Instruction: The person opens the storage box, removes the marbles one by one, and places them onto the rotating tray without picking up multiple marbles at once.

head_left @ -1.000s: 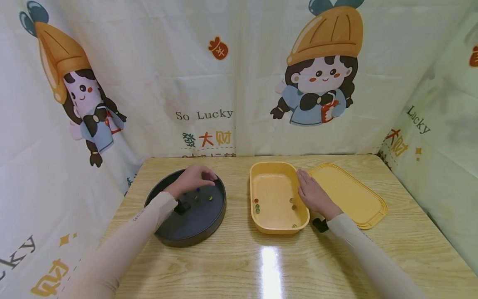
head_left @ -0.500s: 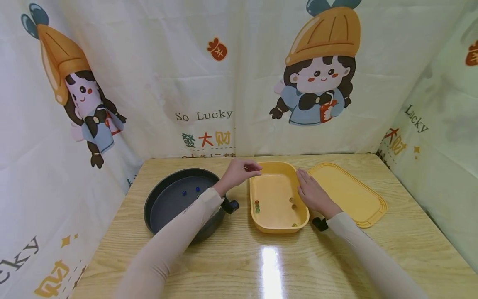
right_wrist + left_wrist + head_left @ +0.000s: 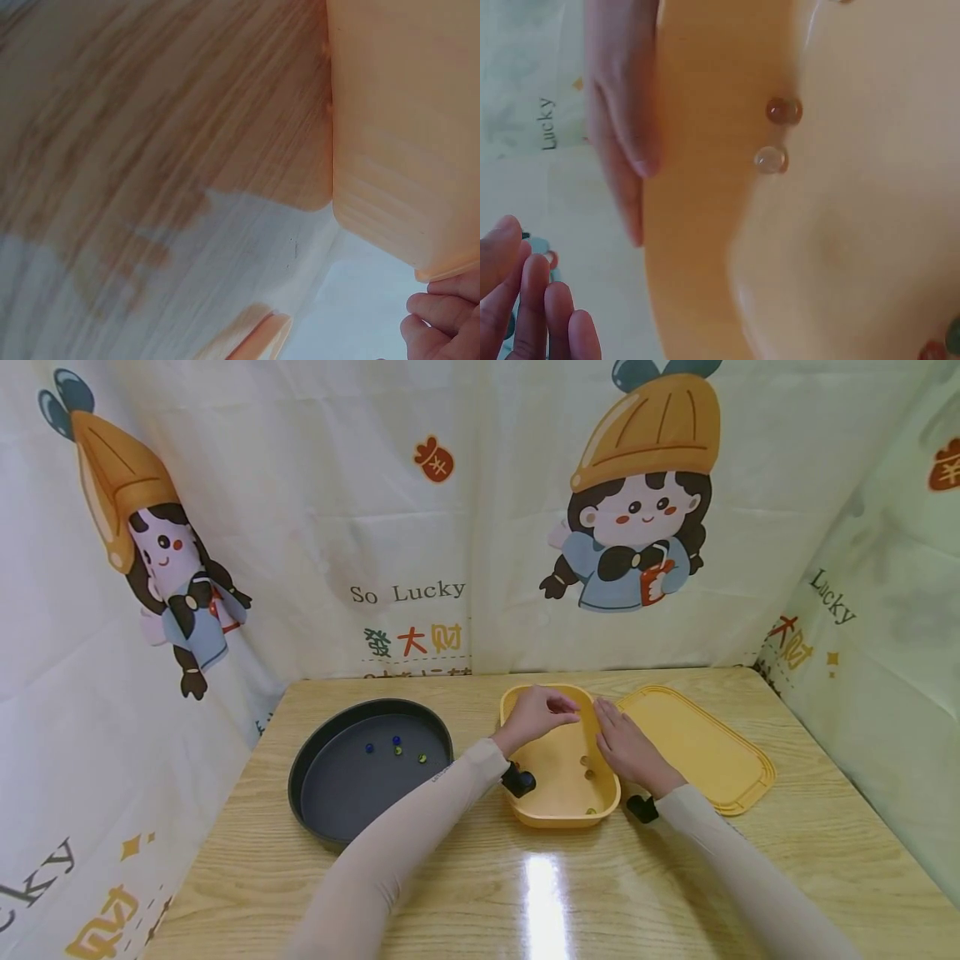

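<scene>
In the head view my left hand [image 3: 536,718] hangs over the yellow plastic box [image 3: 562,821], thumb and fingertips close together. In the left wrist view its fingers [image 3: 534,281] lie at the lower left. Whether a marble sits between the fingertips is hidden. My right hand [image 3: 632,750] rests straight-fingered against the box's right rim. An amber marble [image 3: 780,111] and a clear marble [image 3: 769,159] lie in the box, with a red marble [image 3: 932,351] and a green marble [image 3: 954,335] at the other side. A yellow marble [image 3: 592,812] is by the near wall.
A round black pan [image 3: 352,785] stands to the left, with blue marbles [image 3: 370,748] and yellow marbles [image 3: 422,758] inside. The yellow lid [image 3: 693,747] lies on the wooden table [image 3: 465,877] at the right. A printed curtain [image 3: 510,527] hangs behind.
My left hand has travelled right, from above the black pan to above the yellow box. One yellow marble in the pan has shifted slightly. My right hand has stayed against the box.
</scene>
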`<state>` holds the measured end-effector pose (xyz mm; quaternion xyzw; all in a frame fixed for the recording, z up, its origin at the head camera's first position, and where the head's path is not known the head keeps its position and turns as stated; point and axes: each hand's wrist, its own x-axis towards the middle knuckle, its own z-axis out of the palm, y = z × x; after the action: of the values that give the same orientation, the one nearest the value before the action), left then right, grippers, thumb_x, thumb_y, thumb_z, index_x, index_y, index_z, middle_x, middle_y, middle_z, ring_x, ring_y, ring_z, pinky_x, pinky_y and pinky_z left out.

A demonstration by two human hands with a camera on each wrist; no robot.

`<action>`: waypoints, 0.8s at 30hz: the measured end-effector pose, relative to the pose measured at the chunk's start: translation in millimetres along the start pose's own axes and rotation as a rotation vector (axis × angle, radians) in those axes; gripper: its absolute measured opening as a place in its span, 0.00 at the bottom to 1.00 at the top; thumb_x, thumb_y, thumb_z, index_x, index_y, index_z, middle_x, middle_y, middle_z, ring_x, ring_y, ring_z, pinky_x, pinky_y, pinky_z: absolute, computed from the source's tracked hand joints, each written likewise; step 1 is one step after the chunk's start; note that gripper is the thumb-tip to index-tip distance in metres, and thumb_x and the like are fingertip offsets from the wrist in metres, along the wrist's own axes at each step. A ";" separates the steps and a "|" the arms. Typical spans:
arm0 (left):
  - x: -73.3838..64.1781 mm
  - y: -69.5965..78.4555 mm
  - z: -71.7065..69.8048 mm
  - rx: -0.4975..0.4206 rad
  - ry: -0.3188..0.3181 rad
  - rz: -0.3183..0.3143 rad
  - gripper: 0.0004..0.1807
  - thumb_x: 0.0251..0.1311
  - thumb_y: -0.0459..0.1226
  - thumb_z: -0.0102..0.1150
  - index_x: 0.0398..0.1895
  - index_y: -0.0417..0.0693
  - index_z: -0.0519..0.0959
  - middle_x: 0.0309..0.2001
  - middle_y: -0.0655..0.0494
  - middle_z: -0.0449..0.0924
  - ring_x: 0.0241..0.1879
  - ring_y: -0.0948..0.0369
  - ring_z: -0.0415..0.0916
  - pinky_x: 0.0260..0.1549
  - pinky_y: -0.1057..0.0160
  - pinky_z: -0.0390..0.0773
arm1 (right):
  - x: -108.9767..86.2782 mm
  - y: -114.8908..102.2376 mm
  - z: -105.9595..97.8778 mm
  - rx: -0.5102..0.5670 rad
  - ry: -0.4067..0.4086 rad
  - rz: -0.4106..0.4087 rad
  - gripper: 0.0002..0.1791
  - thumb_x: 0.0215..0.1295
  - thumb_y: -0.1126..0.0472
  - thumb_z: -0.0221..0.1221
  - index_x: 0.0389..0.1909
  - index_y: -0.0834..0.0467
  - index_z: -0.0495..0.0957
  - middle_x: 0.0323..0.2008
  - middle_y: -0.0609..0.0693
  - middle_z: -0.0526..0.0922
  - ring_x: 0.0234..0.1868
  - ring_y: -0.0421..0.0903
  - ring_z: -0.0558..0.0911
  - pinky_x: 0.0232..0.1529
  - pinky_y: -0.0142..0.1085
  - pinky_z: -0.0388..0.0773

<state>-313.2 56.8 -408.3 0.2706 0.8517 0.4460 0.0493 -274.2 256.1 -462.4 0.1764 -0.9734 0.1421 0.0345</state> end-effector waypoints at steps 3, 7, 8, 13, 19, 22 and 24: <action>5.7 -0.6 9.7 0.011 -0.008 -0.005 0.10 0.55 0.40 0.64 0.39 0.47 0.85 0.35 0.56 0.86 0.32 0.68 0.80 0.31 0.75 0.76 | -0.1 0.7 -0.1 -0.003 0.005 -0.001 0.31 0.73 0.61 0.41 0.70 0.72 0.45 0.72 0.68 0.47 0.72 0.64 0.49 0.68 0.61 0.49; 12.9 -5.4 21.7 0.009 -0.022 0.002 0.08 0.53 0.37 0.66 0.36 0.44 0.86 0.34 0.54 0.86 0.30 0.67 0.80 0.29 0.76 0.75 | 0.0 1.0 0.8 -0.001 0.010 -0.005 0.31 0.73 0.61 0.40 0.70 0.72 0.46 0.72 0.68 0.48 0.72 0.64 0.50 0.68 0.60 0.50; 14.2 -6.5 24.6 0.014 -0.027 0.002 0.08 0.53 0.37 0.66 0.35 0.44 0.86 0.33 0.54 0.86 0.30 0.67 0.80 0.29 0.76 0.75 | -0.1 1.0 1.0 -0.002 0.012 -0.008 0.31 0.73 0.61 0.40 0.70 0.72 0.46 0.72 0.68 0.48 0.72 0.64 0.50 0.68 0.61 0.50; 17.1 -11.5 37.3 0.075 -0.076 -0.001 0.07 0.52 0.36 0.67 0.33 0.44 0.86 0.32 0.54 0.87 0.28 0.68 0.79 0.28 0.77 0.74 | -0.1 0.6 2.0 -0.015 0.015 -0.019 0.30 0.73 0.60 0.39 0.70 0.72 0.47 0.71 0.68 0.49 0.72 0.64 0.51 0.67 0.61 0.51; 18.3 -16.7 48.2 0.137 -0.119 0.025 0.04 0.50 0.35 0.68 0.29 0.44 0.85 0.29 0.55 0.86 0.26 0.70 0.77 0.28 0.78 0.73 | -1.1 -0.4 0.8 -0.034 0.025 -0.025 0.30 0.74 0.60 0.38 0.70 0.73 0.48 0.71 0.68 0.50 0.72 0.64 0.52 0.67 0.60 0.52; 19.3 -19.8 50.9 0.181 -0.122 0.036 0.02 0.50 0.35 0.69 0.26 0.46 0.85 0.27 0.56 0.85 0.25 0.70 0.75 0.28 0.78 0.72 | -1.9 -1.0 -0.8 -0.036 0.040 -0.028 0.30 0.73 0.62 0.40 0.69 0.73 0.49 0.71 0.68 0.51 0.71 0.64 0.53 0.67 0.60 0.53; 19.9 -22.0 52.3 0.216 -0.133 0.037 0.02 0.49 0.35 0.69 0.26 0.46 0.85 0.26 0.57 0.84 0.24 0.70 0.73 0.27 0.78 0.71 | -2.1 -1.0 -1.8 -0.040 0.041 -0.025 0.29 0.73 0.62 0.41 0.69 0.73 0.49 0.71 0.68 0.52 0.71 0.64 0.54 0.67 0.60 0.53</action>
<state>-322.3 95.1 -453.7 0.3193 0.8845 0.3334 0.0680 -271.9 256.4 -460.7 0.1851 -0.9728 0.1255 0.0597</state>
